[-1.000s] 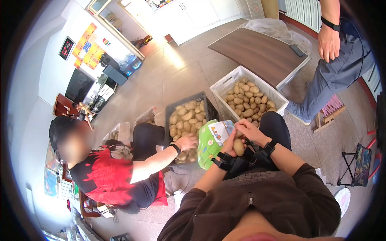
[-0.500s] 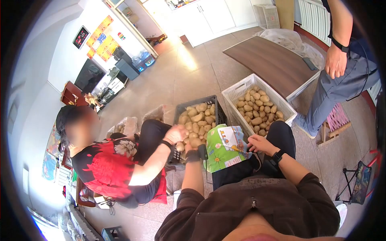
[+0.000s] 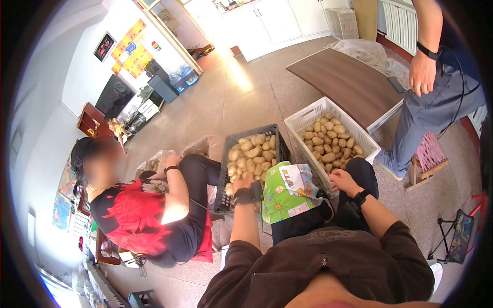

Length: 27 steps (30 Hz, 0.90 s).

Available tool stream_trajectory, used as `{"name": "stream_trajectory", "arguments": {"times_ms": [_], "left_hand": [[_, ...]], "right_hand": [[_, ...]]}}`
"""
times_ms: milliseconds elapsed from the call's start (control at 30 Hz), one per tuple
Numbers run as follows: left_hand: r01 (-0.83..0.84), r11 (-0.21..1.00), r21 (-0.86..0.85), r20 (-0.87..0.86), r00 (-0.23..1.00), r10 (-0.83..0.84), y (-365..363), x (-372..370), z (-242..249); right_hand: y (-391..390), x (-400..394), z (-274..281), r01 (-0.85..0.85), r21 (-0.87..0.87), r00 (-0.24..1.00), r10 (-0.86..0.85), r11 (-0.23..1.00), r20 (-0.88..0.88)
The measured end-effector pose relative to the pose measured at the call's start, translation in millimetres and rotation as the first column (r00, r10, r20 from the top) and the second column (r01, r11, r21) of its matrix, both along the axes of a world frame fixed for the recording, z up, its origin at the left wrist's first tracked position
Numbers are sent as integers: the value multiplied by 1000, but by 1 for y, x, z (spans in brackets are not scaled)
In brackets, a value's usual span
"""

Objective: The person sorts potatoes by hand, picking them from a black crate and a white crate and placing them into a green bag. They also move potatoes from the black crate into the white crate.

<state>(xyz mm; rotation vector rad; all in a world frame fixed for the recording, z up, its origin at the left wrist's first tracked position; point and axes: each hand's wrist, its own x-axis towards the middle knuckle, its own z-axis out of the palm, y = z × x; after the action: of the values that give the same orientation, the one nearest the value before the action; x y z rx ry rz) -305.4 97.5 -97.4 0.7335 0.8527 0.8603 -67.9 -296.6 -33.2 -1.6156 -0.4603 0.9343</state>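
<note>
My left hand (image 3: 243,184) reaches into the near part of a black crate (image 3: 280,139) and touches the potatoes (image 3: 250,165) there. Its fingertips are partly hidden among them, so I cannot see whether it grips one. My right hand (image 3: 345,183) is by the near side of a white crate (image 3: 371,156), in front of my knee. Its fingers are loosely bent and slightly apart, with nothing visible in them. More potatoes (image 3: 328,138) fill the white crate. A green printed cloth (image 3: 282,197) lies over my lap between my hands.
A seated person in a red and black top (image 3: 136,210) is at left beside plastic bags (image 3: 159,159). Another person's leg (image 3: 411,136) stands at right near a small wooden stool (image 3: 426,172). Behind the white crate is a brown board (image 3: 344,84). A folding chair (image 3: 457,236) is at lower right.
The other person's hand has left the black crate and moved back toward the bags. My left hand has gone slightly farther into the potatoes. My right hand has shifted slightly right, nearer the white crate.
</note>
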Motion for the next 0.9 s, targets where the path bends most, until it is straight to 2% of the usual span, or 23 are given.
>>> {"name": "stream_trajectory", "arguments": {"times_ms": [33,100,167,200,233,267,300,400,533,667,700,733,800,833,900], "left_hand": [[2,963,-269,150,988,40,-19,16,37],[116,878,-464,309,950,38,-55,52,84],[399,878,-265,451,856,-252,-67,86,58],[484,846,-224,415,833,-367,-101,97,85],[623,753,-212,430,752,-500,-114,111,81],[666,711,-224,450,718,-531,-129,126,68],[717,659,-228,374,689,-621,-149,134,71],[420,704,-573,189,903,-385,-205,157,74],[499,700,-511,176,858,-483,-215,150,57],[627,722,-293,287,778,-559,-196,132,76],[633,740,-229,322,766,-556,-184,129,80],[633,756,-165,356,753,-553,-173,125,85],[554,819,-147,308,813,-494,-158,124,109],[543,830,-130,305,818,-487,-150,126,115],[544,833,-94,309,812,-495,-137,131,112]], "right_hand": [[1,0,-1,0,-6,1000,0,1000,8],[2,1,-3,-11,-22,1000,11,1000,22],[3,-2,-7,-33,-42,999,34,999,33],[4,-3,-8,-26,-41,999,28,999,38],[4,-5,-8,-21,-42,999,22,999,42],[4,-7,-7,-13,-43,999,15,999,48],[5,-8,-6,-7,-60,999,10,998,50],[8,-13,0,-4,-94,998,9,996,55],[22,-10,9,-26,-80,995,33,996,91],[43,14,13,-63,-82,981,77,995,178],[48,17,18,-3,-87,974,23,996,225],[55,24,18,-19,-72,964,37,997,262],[72,45,15,-53,-40,937,63,998,344],[81,54,15,-50,-31,955,57,998,291],[99,72,12,-46,-47,899,62,998,434]]}}
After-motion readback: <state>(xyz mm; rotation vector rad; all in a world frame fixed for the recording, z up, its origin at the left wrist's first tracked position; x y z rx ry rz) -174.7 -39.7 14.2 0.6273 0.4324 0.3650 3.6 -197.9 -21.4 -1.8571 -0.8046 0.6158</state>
